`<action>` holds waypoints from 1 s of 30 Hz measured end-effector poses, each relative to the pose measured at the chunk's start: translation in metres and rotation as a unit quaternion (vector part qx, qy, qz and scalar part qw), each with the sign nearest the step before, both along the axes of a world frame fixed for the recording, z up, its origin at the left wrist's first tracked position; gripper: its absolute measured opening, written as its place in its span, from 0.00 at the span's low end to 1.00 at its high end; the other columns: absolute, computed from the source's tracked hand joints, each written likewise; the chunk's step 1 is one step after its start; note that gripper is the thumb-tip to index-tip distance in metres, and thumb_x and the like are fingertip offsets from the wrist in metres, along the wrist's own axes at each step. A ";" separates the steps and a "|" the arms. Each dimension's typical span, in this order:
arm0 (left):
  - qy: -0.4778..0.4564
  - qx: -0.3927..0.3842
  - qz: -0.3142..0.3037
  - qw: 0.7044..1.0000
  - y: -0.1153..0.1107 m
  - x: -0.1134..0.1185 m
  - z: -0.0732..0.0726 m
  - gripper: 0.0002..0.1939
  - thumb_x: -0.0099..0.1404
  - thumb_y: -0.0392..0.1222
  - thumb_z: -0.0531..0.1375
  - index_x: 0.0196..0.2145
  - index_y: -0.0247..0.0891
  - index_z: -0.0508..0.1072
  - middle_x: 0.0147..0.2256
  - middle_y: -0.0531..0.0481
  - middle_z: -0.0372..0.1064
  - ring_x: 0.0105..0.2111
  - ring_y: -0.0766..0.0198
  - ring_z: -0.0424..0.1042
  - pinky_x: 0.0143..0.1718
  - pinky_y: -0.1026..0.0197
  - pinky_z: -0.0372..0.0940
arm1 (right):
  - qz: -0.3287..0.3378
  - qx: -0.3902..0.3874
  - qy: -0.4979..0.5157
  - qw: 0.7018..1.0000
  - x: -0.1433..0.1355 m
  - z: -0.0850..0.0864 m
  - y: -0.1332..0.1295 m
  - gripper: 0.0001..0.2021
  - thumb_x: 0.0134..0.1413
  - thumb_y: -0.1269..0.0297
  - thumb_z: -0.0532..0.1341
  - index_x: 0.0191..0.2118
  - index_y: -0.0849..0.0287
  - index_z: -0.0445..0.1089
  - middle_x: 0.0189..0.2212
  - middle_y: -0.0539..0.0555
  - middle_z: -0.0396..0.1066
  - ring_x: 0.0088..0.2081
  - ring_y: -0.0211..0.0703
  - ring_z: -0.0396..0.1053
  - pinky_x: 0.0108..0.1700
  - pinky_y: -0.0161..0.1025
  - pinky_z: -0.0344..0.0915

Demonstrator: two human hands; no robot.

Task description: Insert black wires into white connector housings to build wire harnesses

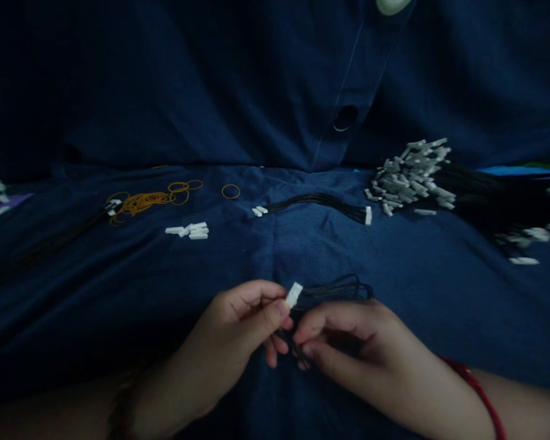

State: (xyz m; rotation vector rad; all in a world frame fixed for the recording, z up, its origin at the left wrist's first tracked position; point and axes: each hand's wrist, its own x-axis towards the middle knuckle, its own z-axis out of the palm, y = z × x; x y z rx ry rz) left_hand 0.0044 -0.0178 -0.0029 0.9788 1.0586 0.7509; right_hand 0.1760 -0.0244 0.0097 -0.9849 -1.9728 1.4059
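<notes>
My left hand (pixel 247 321) pinches a small white plastic connector (pixel 294 294) between thumb and finger. Thin black wires (pixel 337 286) run from the connector's side to the right, behind my other hand. My right hand (pixel 357 342) is closed on dark wires (pixel 297 353) just below the connector, thumb against fingertips. Part of these wires is hidden by the fingers of both hands. Beyond the hands lies a wire harness (pixel 321 198) of black wires, with small white connectors at its left end and one wider white connector at its right end.
Several loose white connectors (pixel 190 230) lie left of centre. Behind them are a heap of orange rubber bands (pixel 149 203) and one single band (pixel 230 192). A large bundle of white-tipped wires (pixel 412 177) sits at the right. Dark blue cloth (pixel 238 256) covers the surface.
</notes>
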 end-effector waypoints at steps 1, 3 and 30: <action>0.001 0.001 -0.002 1.000 0.000 0.000 0.000 0.06 0.59 0.39 0.57 0.29 0.33 0.69 0.23 0.54 0.65 0.19 0.72 0.63 0.19 0.70 0.57 | -0.005 -0.013 0.005 1.000 0.000 -0.002 0.000 0.07 0.55 0.74 0.53 0.34 0.62 0.69 0.28 0.49 0.69 0.30 0.30 0.66 0.33 0.26 0.62; 0.004 0.003 -0.005 1.000 0.000 0.000 0.000 0.07 0.59 0.40 0.56 0.30 0.33 0.70 0.22 0.54 0.66 0.19 0.72 0.63 0.19 0.70 0.57 | -0.014 -0.056 0.028 0.998 -0.001 -0.008 -0.002 0.06 0.56 0.72 0.54 0.34 0.63 0.68 0.29 0.50 0.69 0.29 0.30 0.66 0.31 0.27 0.62; 0.050 0.001 0.052 0.997 -0.001 -0.001 0.001 0.10 0.59 0.45 0.57 0.34 0.36 0.70 0.25 0.52 0.67 0.21 0.71 0.66 0.18 0.72 0.59 | 0.048 -0.197 0.036 0.979 0.021 0.029 0.010 0.12 0.55 0.60 0.50 0.29 0.63 0.63 0.13 0.42 0.53 0.11 0.24 0.47 0.15 0.22 0.48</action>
